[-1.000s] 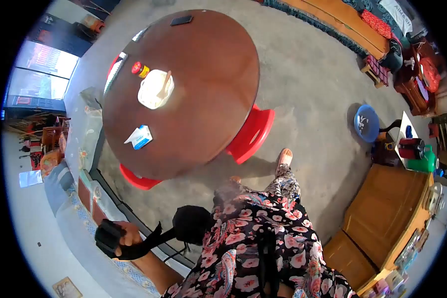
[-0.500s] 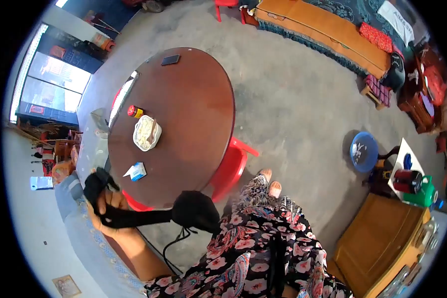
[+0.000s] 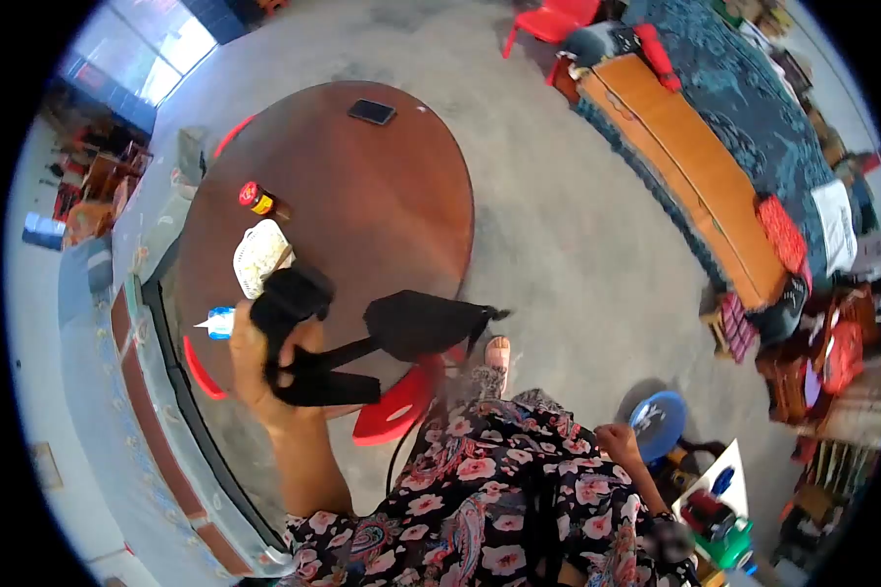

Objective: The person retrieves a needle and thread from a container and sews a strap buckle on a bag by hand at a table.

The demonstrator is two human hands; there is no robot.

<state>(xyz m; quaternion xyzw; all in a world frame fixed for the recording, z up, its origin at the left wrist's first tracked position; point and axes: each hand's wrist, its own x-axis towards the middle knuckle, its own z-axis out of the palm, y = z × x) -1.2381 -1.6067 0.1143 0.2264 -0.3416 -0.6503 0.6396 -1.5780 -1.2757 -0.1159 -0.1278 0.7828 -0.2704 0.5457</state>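
My left hand (image 3: 259, 367) is raised over the near left edge of the round brown table (image 3: 362, 220). Its fingers are closed around a black strap (image 3: 328, 388) with a boxy black part at the top. From the strap a black fabric pouch (image 3: 421, 325) hangs out to the right, and a thin black cable runs down below. My right hand (image 3: 617, 443) is low beside the floral dress (image 3: 499, 479), fingers curled, with nothing visible in them. Behind the left hand are a white basket (image 3: 261, 252) with pale contents and a blue-and-white tissue pack (image 3: 219, 323).
A red-lidded jar (image 3: 256, 199) and a phone (image 3: 372, 112) lie on the table. Red stools (image 3: 392, 409) are tucked around it. On the floor to the right is a blue basin (image 3: 658, 423), near a green thermos (image 3: 729, 543). A wooden-topped couch (image 3: 675, 166) stands beyond.
The left hand has moved right and up with the black strap, and the pouch has swung upward. My right hand has come into view. The camera view has turned.
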